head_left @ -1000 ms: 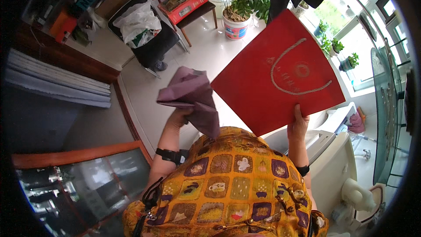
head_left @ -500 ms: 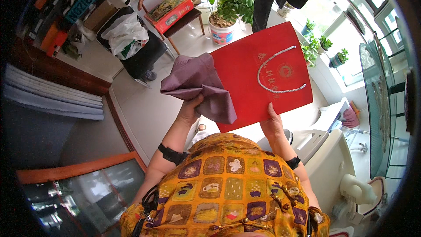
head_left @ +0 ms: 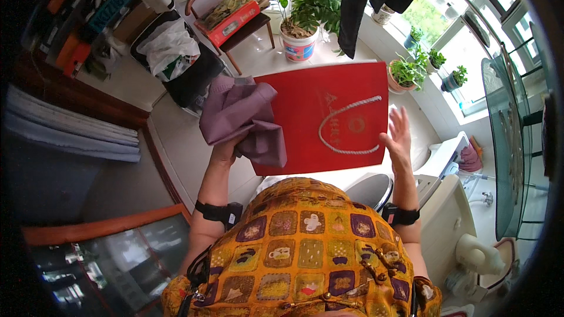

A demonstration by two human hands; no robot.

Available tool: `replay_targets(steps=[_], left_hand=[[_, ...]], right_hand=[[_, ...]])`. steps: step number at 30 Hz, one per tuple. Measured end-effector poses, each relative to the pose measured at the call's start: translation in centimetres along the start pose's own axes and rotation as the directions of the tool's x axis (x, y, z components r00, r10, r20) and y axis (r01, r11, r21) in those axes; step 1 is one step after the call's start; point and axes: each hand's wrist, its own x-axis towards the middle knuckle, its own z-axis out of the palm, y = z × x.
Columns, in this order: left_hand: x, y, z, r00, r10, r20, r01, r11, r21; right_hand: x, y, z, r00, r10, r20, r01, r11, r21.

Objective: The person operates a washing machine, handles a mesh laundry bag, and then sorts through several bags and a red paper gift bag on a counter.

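Observation:
A flat red paper gift bag (head_left: 299, 100) with a white rope handle (head_left: 320, 132) is held up in front of me, lying sideways. Folds of a purple cloth (head_left: 235, 111) cover its left end. My left hand (head_left: 225, 151) is closed on the cloth at that end, its fingers mostly hidden by the folds; the bag's left edge is covered there too. Beside the bag's right edge, my right hand (head_left: 400, 141) is open with fingers spread and pointing away from me. Its thumb is at the edge, and I cannot tell whether it touches.
Beyond the bag stand a potted plant (head_left: 298, 44), a wooden chair with a red box (head_left: 232, 20), and a black chair (head_left: 194, 85) with white plastic bags. Dark clothes (head_left: 355, 9) hang above. Plants line the window at right, near a glass shelf (head_left: 508, 141) and a washing machine (head_left: 440, 211).
The red bag and purple cloth have moved left and turned more level. My right hand has let go of the bag's near edge and spread open at its right side.

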Motion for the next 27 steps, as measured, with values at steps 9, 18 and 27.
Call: replay_targets(steps=[9,18,27], left_hand=[[-1.2,-0.7,-0.6,1.000,-0.030,0.003,0.030,0.998,-0.063],[-0.3,-1.2,-2.5,0.999,-0.010,0.033,0.017,0.979,-0.204],[0.3,-0.3,-1.6,0.996,-0.065,0.062,0.080,0.960,-0.268]], right_hand=[[1.3,-1.3,2.6,0.958,0.229,0.172,-0.265,0.937,0.227],[1.3,-1.2,2.7,0.910,0.338,0.240,-0.412,0.797,0.441],[0.3,0.6,2.0,0.909,0.360,0.212,-0.417,0.782,0.464]])
